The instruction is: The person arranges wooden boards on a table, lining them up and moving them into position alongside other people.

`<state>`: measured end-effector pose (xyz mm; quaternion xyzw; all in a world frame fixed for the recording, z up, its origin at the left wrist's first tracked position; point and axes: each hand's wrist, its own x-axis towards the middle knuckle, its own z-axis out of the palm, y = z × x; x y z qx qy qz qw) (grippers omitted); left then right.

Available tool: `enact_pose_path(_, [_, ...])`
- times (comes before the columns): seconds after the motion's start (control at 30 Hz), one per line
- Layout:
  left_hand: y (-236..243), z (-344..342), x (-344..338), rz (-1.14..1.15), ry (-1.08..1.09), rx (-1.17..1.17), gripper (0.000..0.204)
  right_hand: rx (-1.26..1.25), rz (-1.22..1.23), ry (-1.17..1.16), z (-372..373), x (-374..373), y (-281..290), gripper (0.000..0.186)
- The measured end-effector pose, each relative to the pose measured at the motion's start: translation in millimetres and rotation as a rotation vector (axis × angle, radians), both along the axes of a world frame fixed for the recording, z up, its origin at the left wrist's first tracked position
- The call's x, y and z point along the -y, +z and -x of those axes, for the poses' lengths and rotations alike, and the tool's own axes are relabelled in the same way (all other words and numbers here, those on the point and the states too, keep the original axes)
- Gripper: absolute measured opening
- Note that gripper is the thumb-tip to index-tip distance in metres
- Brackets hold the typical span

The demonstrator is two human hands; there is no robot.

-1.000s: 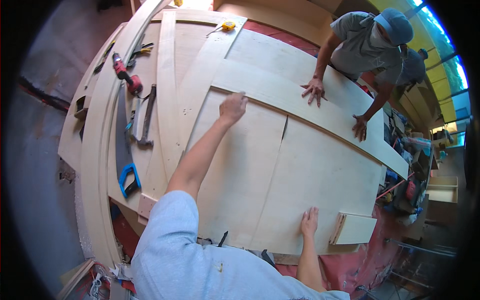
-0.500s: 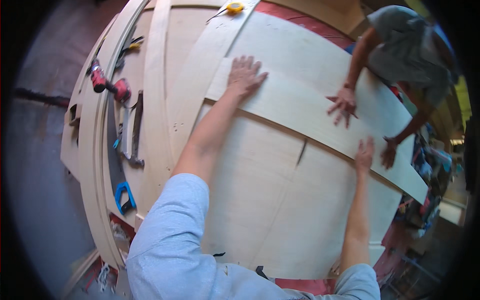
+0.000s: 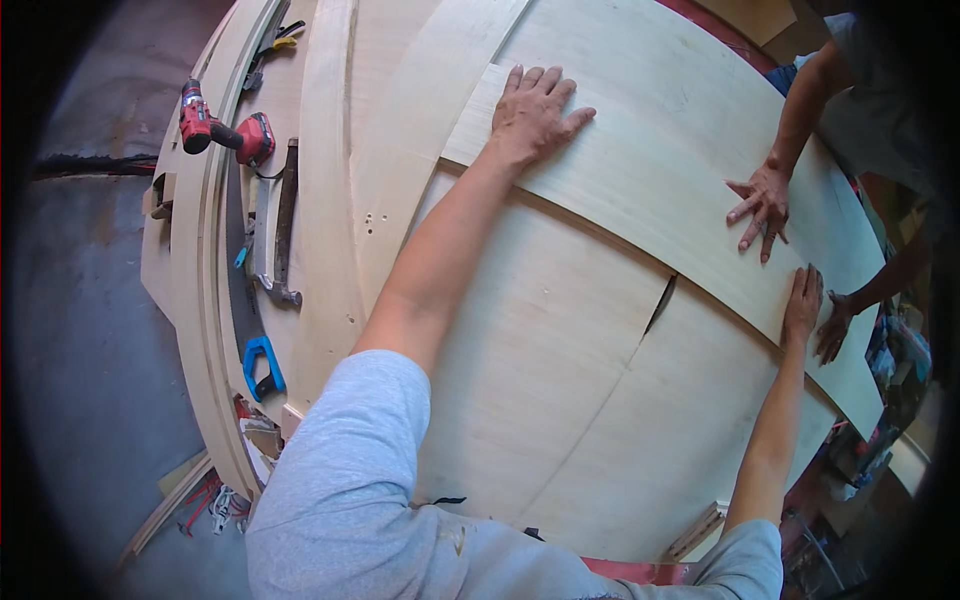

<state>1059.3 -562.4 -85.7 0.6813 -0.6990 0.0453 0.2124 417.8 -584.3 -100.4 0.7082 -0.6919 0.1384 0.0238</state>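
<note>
A wide pale plywood board (image 3: 640,195) lies over other plywood sheets (image 3: 540,340). My left hand (image 3: 540,115) is flat on the board's left end, its fingers spread. At the near edge toward the right, my right hand (image 3: 803,305) rests with stretched fingers on the board. Another person leans in from the right; one of their hands (image 3: 762,210) is spread on the board and the other hand (image 3: 834,330) is beside my right hand. Below the board's near edge, a dark slit (image 3: 661,303) shows where two sheets meet.
Long curved wooden strips (image 3: 205,300) run along the left side. Among them lie a red cordless drill (image 3: 225,132), a hammer (image 3: 285,220), a blue-handled saw (image 3: 262,368) and a yellow-and-black hand tool (image 3: 285,42). Mixed clutter (image 3: 900,345) stands beyond the right edge.
The view has shifted, so the wood and tools appear displaced and a yellow tape measure has left the picture. Both my hands are still flat on the board, as is the other person's spread hand.
</note>
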Motion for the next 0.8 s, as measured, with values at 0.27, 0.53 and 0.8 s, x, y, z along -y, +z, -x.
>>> enact_pose_path(0.27, [0.7,-3.3,-7.0,0.005,0.010,-0.027,0.066,-0.030,-0.024,-0.032,1.6,-8.7,-0.1,0.064])
enact_pose_path(0.53, [4.6,-3.2,-22.2,0.058,0.018,-0.112,0.061,-0.010,-0.019,0.022,-2.9,-9.6,8.2,0.062])
enact_pose_path(0.8, [3.5,-6.5,-26.2,0.029,0.024,-0.100,0.058,-0.026,-0.037,0.015,-5.5,-7.3,13.8,0.062])
